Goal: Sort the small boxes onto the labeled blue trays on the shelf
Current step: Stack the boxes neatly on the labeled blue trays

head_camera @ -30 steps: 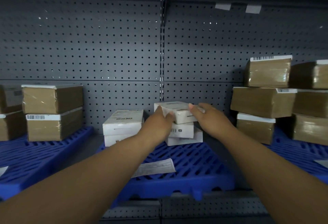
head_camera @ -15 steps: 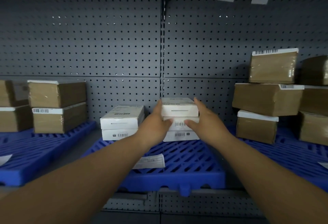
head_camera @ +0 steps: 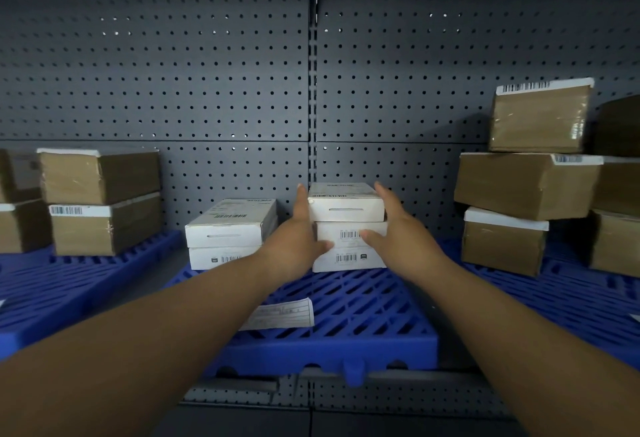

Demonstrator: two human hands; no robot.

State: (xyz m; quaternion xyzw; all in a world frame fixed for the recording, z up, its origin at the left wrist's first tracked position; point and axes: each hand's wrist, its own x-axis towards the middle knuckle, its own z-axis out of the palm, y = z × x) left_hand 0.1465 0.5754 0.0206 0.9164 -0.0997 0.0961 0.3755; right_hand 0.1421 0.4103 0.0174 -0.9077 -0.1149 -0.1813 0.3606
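A stack of three white boxes stands at the back of the middle blue tray (head_camera: 346,319). The top white box (head_camera: 346,202) lies flat and square on the stack. My left hand (head_camera: 298,246) rests flat against the stack's left side, fingers pointing up and thumb on the front of the middle box. My right hand (head_camera: 398,239) is at the right side with its fingers spread. Its thumb touches the middle box and its fingertips sit just off the top box. A second stack of two white boxes (head_camera: 230,228) stands to the left on the same tray.
A paper label (head_camera: 280,313) lies on the front of the middle tray. Brown taped boxes are stacked on the left blue tray (head_camera: 100,201) and on the right blue tray (head_camera: 526,183). A dark pegboard wall closes the back of the shelf.
A second ago both hands held the top white box tilted above the stack. It now lies level on the stack, and my fingers have loosened and spread along its sides.
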